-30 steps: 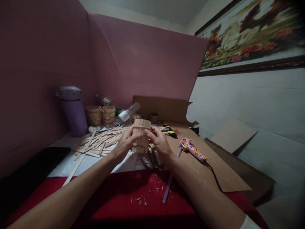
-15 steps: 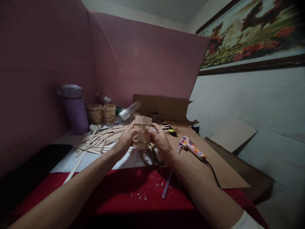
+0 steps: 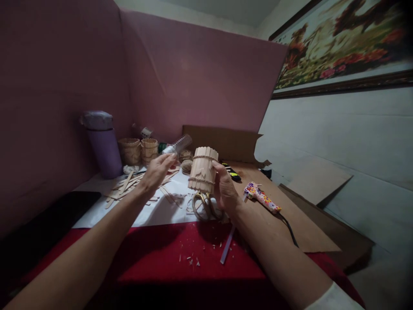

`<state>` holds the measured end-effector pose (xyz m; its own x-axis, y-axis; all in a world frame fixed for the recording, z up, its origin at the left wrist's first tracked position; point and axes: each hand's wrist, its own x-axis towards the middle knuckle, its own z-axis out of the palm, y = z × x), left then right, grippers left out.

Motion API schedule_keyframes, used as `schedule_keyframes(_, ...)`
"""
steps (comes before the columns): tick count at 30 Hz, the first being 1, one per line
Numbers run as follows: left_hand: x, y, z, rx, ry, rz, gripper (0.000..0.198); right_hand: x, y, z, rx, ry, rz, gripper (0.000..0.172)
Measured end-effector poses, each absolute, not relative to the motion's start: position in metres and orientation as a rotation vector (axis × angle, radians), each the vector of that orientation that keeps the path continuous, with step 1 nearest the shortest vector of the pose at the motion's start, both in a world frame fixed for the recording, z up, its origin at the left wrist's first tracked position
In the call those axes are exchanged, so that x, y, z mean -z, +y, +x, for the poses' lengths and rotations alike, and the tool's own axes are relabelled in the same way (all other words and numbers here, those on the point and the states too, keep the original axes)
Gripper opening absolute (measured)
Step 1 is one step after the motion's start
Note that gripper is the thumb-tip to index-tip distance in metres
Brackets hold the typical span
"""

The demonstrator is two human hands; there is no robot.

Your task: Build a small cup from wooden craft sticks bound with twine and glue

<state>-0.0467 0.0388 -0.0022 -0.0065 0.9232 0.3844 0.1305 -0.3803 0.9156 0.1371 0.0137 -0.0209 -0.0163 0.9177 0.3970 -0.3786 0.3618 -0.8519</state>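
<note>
My right hand (image 3: 225,186) grips a small cup of upright craft sticks (image 3: 203,170), bound by twine near its top and bottom. Leaf-like wood pieces stand out on its side. The cup is tilted slightly and held above scissors (image 3: 206,206) with gold-coloured handles. To its left, my left hand (image 3: 159,172) holds nothing, fingers stretched out, apart from the cup. Loose craft sticks (image 3: 127,189) lie on the white sheet (image 3: 97,215) beneath and left of that hand. Balls of twine (image 3: 186,166) sit behind the cup.
On the right, a flower-patterned glue gun (image 3: 263,197) rests on cardboard (image 3: 290,232), its clear glue stick (image 3: 227,245) reaching over the red cloth (image 3: 155,254). A purple tumbler (image 3: 105,148), two similar stick cups (image 3: 129,151) and a plastic bottle (image 3: 180,144) stand or lie at the back.
My left hand has let go of the stick cup and moved left. The cup, now in my right hand alone, has shifted right and slightly up and turned to show its decorated side.
</note>
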Motion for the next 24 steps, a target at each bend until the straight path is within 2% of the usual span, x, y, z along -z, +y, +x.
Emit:
schedule_keyframes(2, 0.000, 0.045, -0.056, -1.426, 1.265, 1.758, 0.035, 0.015, 0.014, 0.140, -1.233, -1.092, -0.560, 0.057)
schedule_keyframes(5, 0.005, 0.052, -0.066, -1.139, 1.467, 2.040, 0.011, 0.010, 0.017, 0.144, -1.267, -0.999, -0.531, 0.058)
schedule_keyframes(7, 0.010, 0.055, -0.070, -0.976, 1.489, 2.140, 0.005, 0.009, 0.020, 0.147, -1.243, -0.962, -0.527, 0.057)
schedule_keyframes(12, 0.017, 0.053, -0.066, -0.820, 1.364, 2.155, 0.006, 0.010, 0.024, 0.152, -1.223, -1.005, -0.524, 0.053)
schedule_keyframes(17, 0.021, 0.044, -0.054, -0.633, 1.139, 2.057, 0.006, 0.011, 0.026, 0.154, -1.152, -1.025, -0.600, 0.058)
schedule_keyframes(24, 0.033, 0.042, -0.048, -0.613, 1.378, 2.369, 0.015, 0.003, 0.029, 0.163, -1.089, -0.972, -0.589, 0.058)
